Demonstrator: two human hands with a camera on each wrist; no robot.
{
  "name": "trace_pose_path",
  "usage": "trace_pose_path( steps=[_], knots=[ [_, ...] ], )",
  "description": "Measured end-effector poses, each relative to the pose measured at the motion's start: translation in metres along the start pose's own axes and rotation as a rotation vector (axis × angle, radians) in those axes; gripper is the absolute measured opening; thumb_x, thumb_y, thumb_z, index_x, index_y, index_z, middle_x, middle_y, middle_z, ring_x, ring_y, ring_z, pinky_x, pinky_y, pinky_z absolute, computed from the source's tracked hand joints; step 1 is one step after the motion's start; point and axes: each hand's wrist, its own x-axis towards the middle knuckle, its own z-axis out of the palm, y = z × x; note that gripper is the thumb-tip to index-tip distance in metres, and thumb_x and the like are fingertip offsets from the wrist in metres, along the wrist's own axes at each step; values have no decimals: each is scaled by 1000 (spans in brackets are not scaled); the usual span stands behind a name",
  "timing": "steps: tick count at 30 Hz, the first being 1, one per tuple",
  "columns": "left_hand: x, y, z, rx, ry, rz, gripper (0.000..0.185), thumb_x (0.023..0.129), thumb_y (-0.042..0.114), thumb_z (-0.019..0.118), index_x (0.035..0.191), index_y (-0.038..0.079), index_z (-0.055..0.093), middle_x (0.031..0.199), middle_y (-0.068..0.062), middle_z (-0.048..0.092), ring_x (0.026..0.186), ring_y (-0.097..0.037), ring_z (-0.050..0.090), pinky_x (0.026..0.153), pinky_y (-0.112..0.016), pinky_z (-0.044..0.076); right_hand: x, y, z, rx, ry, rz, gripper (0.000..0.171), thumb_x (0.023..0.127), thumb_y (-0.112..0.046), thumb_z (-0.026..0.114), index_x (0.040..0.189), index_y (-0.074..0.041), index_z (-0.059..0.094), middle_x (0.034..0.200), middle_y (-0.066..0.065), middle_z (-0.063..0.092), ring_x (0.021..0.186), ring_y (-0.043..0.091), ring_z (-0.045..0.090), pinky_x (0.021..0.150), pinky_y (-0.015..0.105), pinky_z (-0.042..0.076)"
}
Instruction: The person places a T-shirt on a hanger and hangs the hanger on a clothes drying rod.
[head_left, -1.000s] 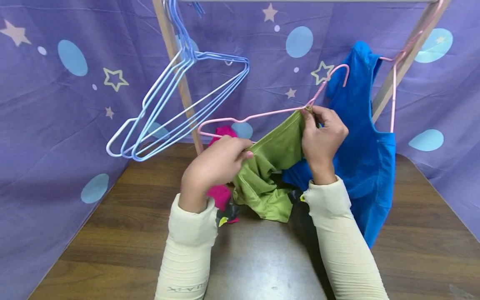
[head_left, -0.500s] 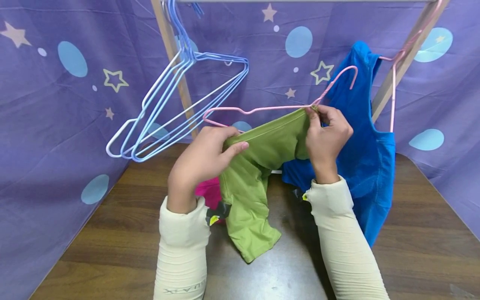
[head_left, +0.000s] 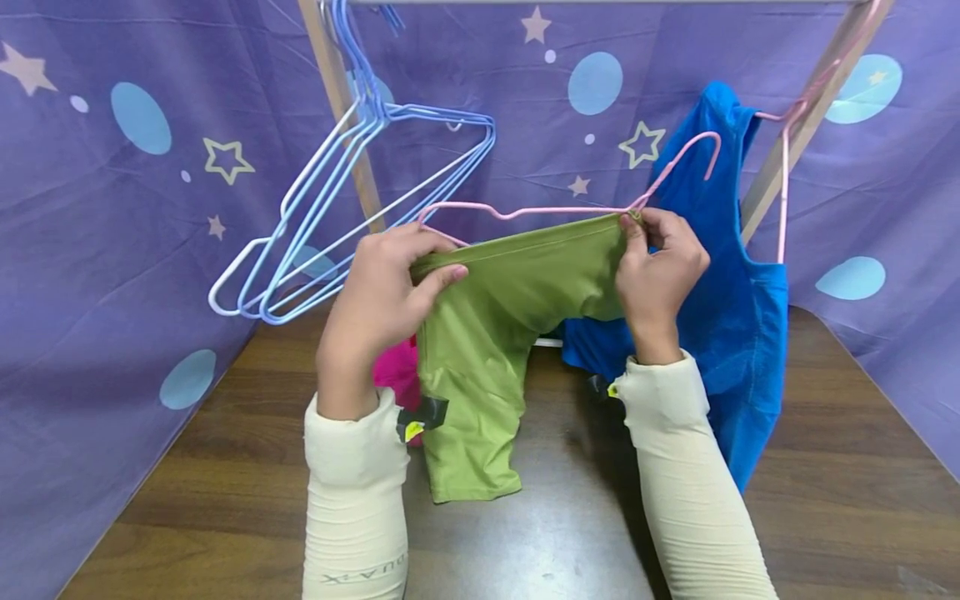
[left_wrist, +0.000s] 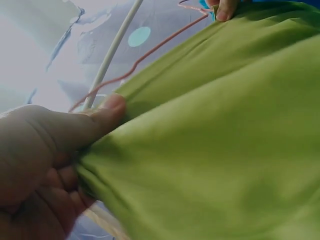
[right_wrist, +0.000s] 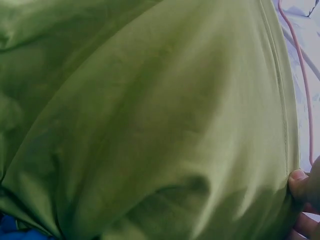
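Observation:
A green garment (head_left: 495,333) hangs stretched between both hands above the wooden table (head_left: 225,483). My left hand (head_left: 390,283) pinches its left top edge, thumb on the cloth (left_wrist: 200,140) in the left wrist view. My right hand (head_left: 656,258) pinches the right top corner together with the neck of a pink wire hanger (head_left: 540,210), whose arm (left_wrist: 150,52) runs just behind the green hem. The right wrist view is filled by green fabric (right_wrist: 150,115) with a fingertip at its lower right edge.
A blue top (head_left: 735,283) hangs on another pink hanger (head_left: 783,175) at the right of a wooden rack. Several light blue and white wire hangers (head_left: 352,200) hang at the left. A pink cloth (head_left: 397,375) lies behind my left wrist. Purple star-patterned curtain surrounds the table.
My left hand has moved up and left, pulling the green garment's top edge taut along the pink hanger. The bunched cloth has lifted off the table and now hangs down.

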Motion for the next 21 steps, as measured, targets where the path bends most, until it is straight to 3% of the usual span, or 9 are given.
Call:
trace_pose_path(
  steps=[6, 15, 21],
  knots=[
    [0, -4, -2, 12, 145, 154, 13, 85, 8, 82, 93, -1, 78, 89, -11, 74, 81, -21, 68, 78, -32, 52, 3, 1, -3, -8, -15, 14, 29, 96, -26, 72, 93, 3, 78, 87, 15, 75, 74, 22, 67, 71, 20, 46],
    [2, -6, -2, -13, 217, 244, 11, 84, 6, 83, 90, -2, 78, 85, -11, 74, 74, -18, 66, 71, -23, 48, 5, 6, -7, -26, -29, 25, 26, 97, -22, 71, 91, 3, 75, 85, 17, 71, 75, 24, 63, 71, 29, 45],
    [1, -6, -4, -57, 285, 263, 9, 80, 0, 85, 86, -3, 79, 79, -13, 71, 68, -18, 63, 65, -19, 44, 5, 10, -5, -14, -36, 31, 22, 95, -18, 75, 89, 3, 75, 83, 17, 70, 74, 24, 59, 70, 31, 40]
  ],
)
